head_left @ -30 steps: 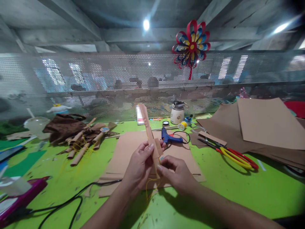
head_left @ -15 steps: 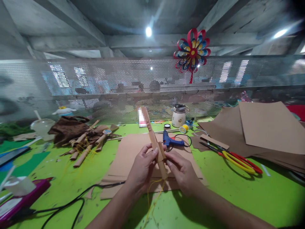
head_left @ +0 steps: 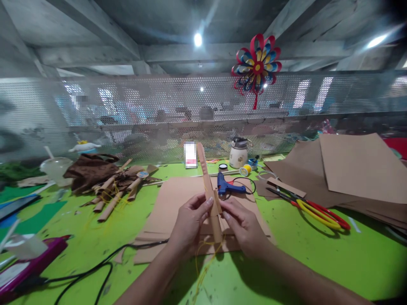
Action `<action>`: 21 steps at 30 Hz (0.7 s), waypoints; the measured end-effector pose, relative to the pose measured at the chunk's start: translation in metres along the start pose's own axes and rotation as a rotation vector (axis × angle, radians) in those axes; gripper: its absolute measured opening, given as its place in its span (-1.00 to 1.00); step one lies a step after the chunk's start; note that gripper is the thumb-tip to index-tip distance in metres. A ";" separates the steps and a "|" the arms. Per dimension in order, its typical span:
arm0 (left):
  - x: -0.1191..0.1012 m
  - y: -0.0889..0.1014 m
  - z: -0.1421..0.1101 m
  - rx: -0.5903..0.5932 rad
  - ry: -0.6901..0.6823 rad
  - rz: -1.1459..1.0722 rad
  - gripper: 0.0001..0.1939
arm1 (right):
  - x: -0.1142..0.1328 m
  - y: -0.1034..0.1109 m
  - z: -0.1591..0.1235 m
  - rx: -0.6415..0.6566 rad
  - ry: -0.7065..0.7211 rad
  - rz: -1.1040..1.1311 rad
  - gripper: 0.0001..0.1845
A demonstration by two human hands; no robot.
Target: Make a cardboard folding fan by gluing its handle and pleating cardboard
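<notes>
My left hand (head_left: 190, 223) and my right hand (head_left: 243, 228) both pinch a long rolled brown paper stick (head_left: 206, 182) held upright over a stack of brown cardboard sheets (head_left: 165, 203). A smaller brown paper piece (head_left: 217, 202) sits against the stick between my fingertips. Thin yellow thread (head_left: 205, 254) hangs from the lower end of the stick. Both hands are closed on the stick, left from the left side, right from the right.
A blue glue gun (head_left: 227, 188) lies just behind the stick. Red and yellow scissors (head_left: 313, 209) lie to the right by large brown sheets (head_left: 352, 167). A pile of paper rolls (head_left: 114, 190) sits left. A black cable (head_left: 95, 267) crosses the green table (head_left: 318, 254).
The stick has swung from leaning left toward more upright, and my hands have shifted slightly right along it. The view has tilted a little.
</notes>
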State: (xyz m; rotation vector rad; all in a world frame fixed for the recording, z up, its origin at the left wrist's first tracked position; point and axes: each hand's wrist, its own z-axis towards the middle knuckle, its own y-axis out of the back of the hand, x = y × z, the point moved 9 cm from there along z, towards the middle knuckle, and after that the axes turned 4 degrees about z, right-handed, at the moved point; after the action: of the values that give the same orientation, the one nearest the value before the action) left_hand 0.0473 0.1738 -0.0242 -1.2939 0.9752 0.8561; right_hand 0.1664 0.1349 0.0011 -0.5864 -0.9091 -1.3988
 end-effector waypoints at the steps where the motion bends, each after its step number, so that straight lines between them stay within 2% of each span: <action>1: -0.001 0.000 0.000 0.000 -0.001 0.000 -0.67 | 0.001 -0.001 0.000 0.012 0.001 0.006 -0.64; 7: 0.000 -0.002 0.001 0.061 0.027 -0.026 -0.73 | 0.005 -0.003 0.000 0.101 0.032 0.025 -0.63; 14: 0.010 -0.006 -0.003 0.055 0.061 -0.076 -0.72 | 0.011 0.005 -0.003 -0.053 0.130 -0.128 -0.62; 21: 0.009 -0.010 -0.008 0.056 0.051 -0.067 -0.66 | 0.014 -0.002 -0.007 -0.075 0.159 -0.130 -0.58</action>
State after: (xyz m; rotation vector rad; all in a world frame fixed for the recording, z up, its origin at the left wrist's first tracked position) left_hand 0.0597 0.1648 -0.0292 -1.2988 0.9839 0.7428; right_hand 0.1648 0.1209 0.0081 -0.4711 -0.7810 -1.5785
